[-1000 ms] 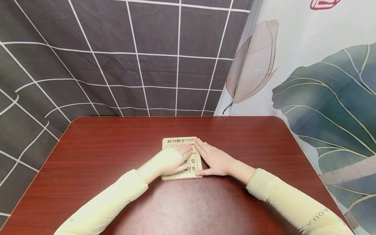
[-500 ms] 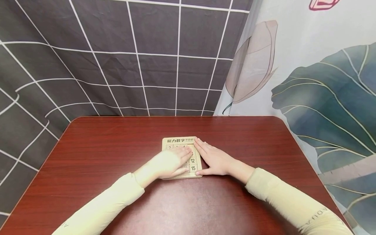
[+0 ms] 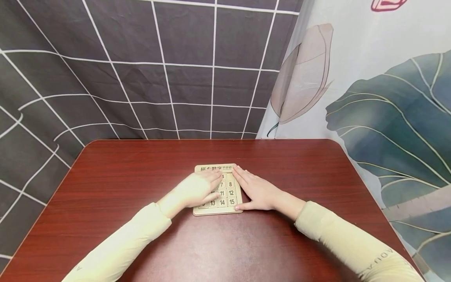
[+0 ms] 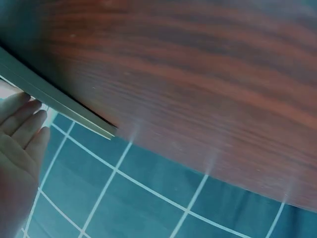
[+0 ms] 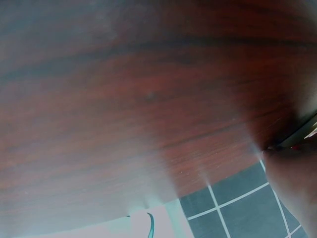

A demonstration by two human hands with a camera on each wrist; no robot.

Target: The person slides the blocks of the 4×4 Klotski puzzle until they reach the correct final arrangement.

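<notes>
A pale number sliding puzzle (image 3: pixel 230 209) lies on the table, with a printed title along its far edge. Tiles 7, 8, 11, 12, 13, 14 and 15 are readable, and a bare slot shows at the top right. My left hand (image 3: pixel 199 190) lies over the puzzle's left side with fingers extended, fingertips near the 4 tile, and covers several tiles. Along the right edge rests my right hand (image 3: pixel 260 192), fingers straight at the far corner and thumb at the near corner. In the left wrist view, the left hand (image 4: pixel 20 134) shows beside the puzzle's edge (image 4: pixel 59 101).
The puzzle sits toward the far part of a dark red wooden table (image 3: pixel 141 164) with rounded corners. Behind it hangs a dark curtain with white grid lines (image 3: pixel 190 86). A white curtain with leaf prints (image 3: pixel 352 58) hangs at the right.
The 8 tile has slid from the top right slot toward the near side, into the row below. My left hand has then drawn left, uncovering more tiles. My right hand stays put.
</notes>
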